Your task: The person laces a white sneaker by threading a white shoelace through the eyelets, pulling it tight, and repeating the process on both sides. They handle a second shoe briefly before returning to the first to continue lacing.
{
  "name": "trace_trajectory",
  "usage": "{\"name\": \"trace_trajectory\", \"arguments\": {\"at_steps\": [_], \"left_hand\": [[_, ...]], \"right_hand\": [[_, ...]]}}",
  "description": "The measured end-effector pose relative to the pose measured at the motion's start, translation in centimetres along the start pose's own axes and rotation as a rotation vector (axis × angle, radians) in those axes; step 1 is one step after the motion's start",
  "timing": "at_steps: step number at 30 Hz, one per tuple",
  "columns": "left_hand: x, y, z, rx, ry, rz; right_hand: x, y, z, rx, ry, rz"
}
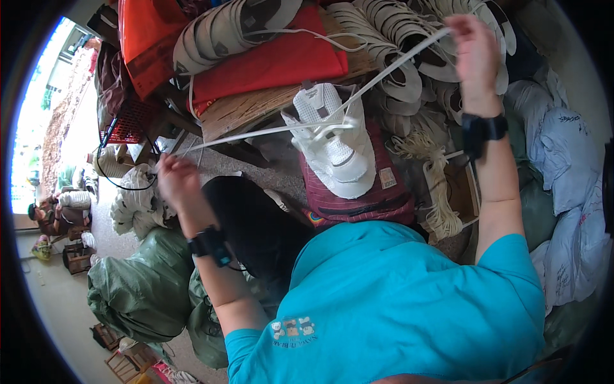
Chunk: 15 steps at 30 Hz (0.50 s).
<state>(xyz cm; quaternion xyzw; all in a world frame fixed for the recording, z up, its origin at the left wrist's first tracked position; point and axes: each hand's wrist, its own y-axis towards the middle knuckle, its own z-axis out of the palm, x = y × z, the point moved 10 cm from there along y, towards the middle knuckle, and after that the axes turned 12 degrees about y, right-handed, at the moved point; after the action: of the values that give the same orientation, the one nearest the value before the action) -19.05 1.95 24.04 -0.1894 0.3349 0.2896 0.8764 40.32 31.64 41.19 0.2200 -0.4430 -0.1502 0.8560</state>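
A white mesh shoe upper (355,165) rests on a maroon striped cloth bundle (320,185) in front of my body. One white shoelace (400,63) runs through its upper eyelets, and the two ends stretch out taut to either side. At far left my left hand (178,182), a little blurred, is closed on one end of the lace. My right hand (474,54), raised at the upper right, pinches the other end. Both arms are spread wide, with a dark strap device on each wrist. The lower part of the shoe upper's lacing is hard to make out.
Ahead stands a wooden bench (249,115) with red cloth (275,67) and nested shoe uppers (224,38). More stacked uppers (396,38) lie at far right. Cream lace bundles (444,198) hang by my right side. Green sacks (144,281) and white sacks (566,160) flank me.
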Motion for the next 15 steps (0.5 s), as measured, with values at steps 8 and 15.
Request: {"name": "trace_trajectory", "arguments": {"at_steps": [8,15], "left_hand": [[4.4,-6.3,3.0,-0.214,0.964,0.206],[12.7,-13.7,18.3,0.437,1.446,0.608]], "right_hand": [[-3.8,-8.7,7.4,0.492,-0.818,0.005],[-8.2,-17.7,17.0,1.026,-0.748,0.097]]}}
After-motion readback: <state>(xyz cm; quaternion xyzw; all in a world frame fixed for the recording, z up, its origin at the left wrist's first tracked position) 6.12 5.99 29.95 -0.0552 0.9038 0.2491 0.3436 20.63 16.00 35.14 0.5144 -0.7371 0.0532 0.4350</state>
